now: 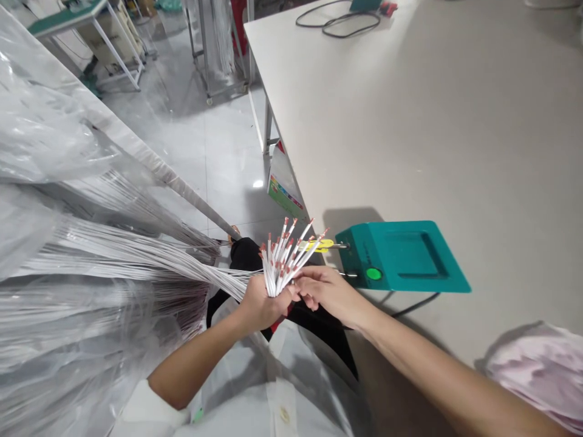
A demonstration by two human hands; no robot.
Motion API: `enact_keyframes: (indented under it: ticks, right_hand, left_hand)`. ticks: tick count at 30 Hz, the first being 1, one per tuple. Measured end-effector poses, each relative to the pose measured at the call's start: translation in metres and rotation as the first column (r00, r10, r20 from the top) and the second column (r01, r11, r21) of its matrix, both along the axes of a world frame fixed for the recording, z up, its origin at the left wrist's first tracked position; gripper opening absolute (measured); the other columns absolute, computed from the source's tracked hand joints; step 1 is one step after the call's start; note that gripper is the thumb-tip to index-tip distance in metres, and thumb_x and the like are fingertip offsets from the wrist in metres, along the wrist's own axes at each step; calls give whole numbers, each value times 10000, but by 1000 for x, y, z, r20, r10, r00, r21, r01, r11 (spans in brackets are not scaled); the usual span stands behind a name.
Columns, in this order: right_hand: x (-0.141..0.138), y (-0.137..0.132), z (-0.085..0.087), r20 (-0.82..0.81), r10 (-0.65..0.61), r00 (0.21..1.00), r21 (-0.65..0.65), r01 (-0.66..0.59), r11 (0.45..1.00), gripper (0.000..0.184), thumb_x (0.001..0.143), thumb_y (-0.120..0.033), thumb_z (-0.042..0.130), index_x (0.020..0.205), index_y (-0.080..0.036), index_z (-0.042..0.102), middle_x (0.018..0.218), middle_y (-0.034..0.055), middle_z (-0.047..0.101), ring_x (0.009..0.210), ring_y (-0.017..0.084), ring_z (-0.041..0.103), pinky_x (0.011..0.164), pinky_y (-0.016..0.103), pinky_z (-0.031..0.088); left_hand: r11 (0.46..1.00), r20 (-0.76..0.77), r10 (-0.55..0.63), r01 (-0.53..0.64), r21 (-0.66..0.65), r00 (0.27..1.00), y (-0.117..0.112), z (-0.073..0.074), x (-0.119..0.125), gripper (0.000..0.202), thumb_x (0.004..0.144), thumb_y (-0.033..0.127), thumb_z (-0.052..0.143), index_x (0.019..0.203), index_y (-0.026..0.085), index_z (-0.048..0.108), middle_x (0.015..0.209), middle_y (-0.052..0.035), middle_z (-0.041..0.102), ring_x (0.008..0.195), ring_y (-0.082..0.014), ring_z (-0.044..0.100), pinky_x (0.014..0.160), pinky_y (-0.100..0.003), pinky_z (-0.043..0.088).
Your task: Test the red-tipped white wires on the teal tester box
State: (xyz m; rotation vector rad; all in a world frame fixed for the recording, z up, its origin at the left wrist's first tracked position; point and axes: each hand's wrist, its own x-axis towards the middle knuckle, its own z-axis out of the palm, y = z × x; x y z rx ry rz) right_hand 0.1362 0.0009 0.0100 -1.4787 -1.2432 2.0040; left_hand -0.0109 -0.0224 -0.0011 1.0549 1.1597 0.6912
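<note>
My left hand [265,303] is wrapped round a bundle of white wires [280,267]. Their bare copper ends fan out upward above the fist. Close against it, my right hand [325,291] has its fingers curled together at the base of the bundle. Whatever its fingertips pinch is hidden. Just beyond the wire ends a yellow clip [321,245] sits on a metal post of a teal box [405,255]. A round green button [374,274] shows on that box's near face.
Long white wires [136,249] run from the left, hung on a rack with a plastic-covered rail [168,173]. A pale table [410,133] fills the right side. On it lie a black cable [350,27] and a pinkish cloth [542,370]. A printed box [285,188] stands beneath its edge.
</note>
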Motion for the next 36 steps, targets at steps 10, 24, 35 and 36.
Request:
enact_keyframes:
  ticks: [10,24,35,36]
  right_hand:
    - [30,-12,23,732,-286,618,680,-641,356,261,875,-232,404,903,-162,654,858,82,671,709,174,621,556,263,421]
    - [39,30,36,919,-329,217,294,-934,204,299,810,-43,411,961,-86,666,859,155,671,944,310,559,915,530,311]
    - [44,41,35,936,-266,232,277,-950,145,299,789,-34,385,759,-156,657,752,106,685,838,242,591,947,502,292]
    - [45,41,35,937,-263,229,273,-951,145,302,788,-31,383,754,-159,655,754,105,685,831,241,590,947,503,292]
  left_hand:
    - [999,37,-1,-1,51,999,11,-9,-7,391,792,356,565,1098,120,618,729,-62,682,427,-61,479,441,-201,398]
    - [960,222,282,-275,-59,934,37,-11,15,495,697,313,663,1127,76,600,673,-70,701,363,-34,409,374,-192,317]
    - [959,189,282,-269,-89,941,44,-18,23,539,664,326,691,1129,67,608,668,-77,702,340,-32,387,368,-209,320]
    - [960,178,276,-264,-91,944,45,-17,23,544,660,328,694,1130,68,607,664,-75,702,340,-33,387,369,-211,324]
